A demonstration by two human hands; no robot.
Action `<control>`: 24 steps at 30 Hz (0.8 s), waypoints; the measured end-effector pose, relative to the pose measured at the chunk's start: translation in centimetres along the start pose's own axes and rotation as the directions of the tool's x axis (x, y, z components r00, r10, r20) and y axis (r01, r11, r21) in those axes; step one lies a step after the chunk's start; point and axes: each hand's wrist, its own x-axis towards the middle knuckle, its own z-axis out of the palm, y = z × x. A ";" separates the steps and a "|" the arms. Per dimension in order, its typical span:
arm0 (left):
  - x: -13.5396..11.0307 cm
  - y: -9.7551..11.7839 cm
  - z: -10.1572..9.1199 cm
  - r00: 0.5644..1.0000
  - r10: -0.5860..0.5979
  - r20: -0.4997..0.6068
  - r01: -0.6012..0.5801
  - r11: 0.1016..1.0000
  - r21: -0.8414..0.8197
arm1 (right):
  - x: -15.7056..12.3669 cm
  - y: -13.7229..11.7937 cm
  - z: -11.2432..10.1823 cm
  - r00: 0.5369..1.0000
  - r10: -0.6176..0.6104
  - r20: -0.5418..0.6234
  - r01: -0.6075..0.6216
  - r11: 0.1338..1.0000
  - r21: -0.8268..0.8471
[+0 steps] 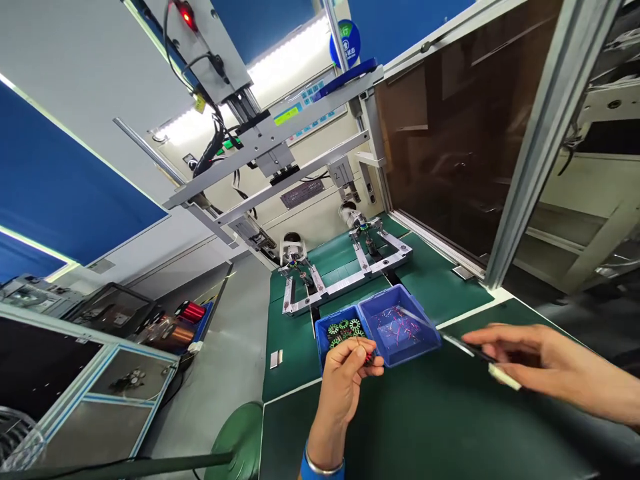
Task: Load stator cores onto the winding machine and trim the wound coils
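From where I stand, the left hand [345, 373] is up near the bottom centre of the frame, its thumb and forefinger pinching a small part [369, 359] that shows red and dark between the curled fingers; most of it is hidden, so I can't tell its full shape. A blue cuff [320, 471] and a metal band [324, 467] circle that wrist. At the lower right, the right hand [540, 357] holds a slim tool [457, 343] between thumb and fingers, its bright end pointing left toward the bins; the tool is blurred, and a pale piece [505, 377] shows by the thumb. Just behind the left hand, the left blue bin [321, 353] holds round, toothed green-and-black pieces [345, 327]. Touching it on the right, the other blue bin [415, 351] has red and dark wire bits [400, 327] scattered over its floor. Both stand on the green mat [400, 420], in front of a pale metal fixture [345, 288] that carries a toothed piece toward each end. Above, in the upper centre, hangs a machine frame [285, 157], with a red light [187, 17] glowing near the top edge. A green stool [240, 437] stands at the lower left.
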 end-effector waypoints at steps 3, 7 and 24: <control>0.4 0.0 0.7 1.000 -0.001 0.031 0.000 1.000 0.028 | 2.1 -1.7 1.3 0.975 -0.102 0.199 0.076 0.988 0.131; 0.7 0.2 1.7 0.999 -0.023 0.048 0.021 0.999 0.039 | 5.0 -3.4 2.8 0.928 -0.181 0.326 0.136 0.978 0.158; 1.6 0.4 3.9 0.990 -0.139 -0.020 0.140 0.989 0.054 | 6.0 -3.7 3.3 0.929 -0.148 0.340 0.130 0.989 0.074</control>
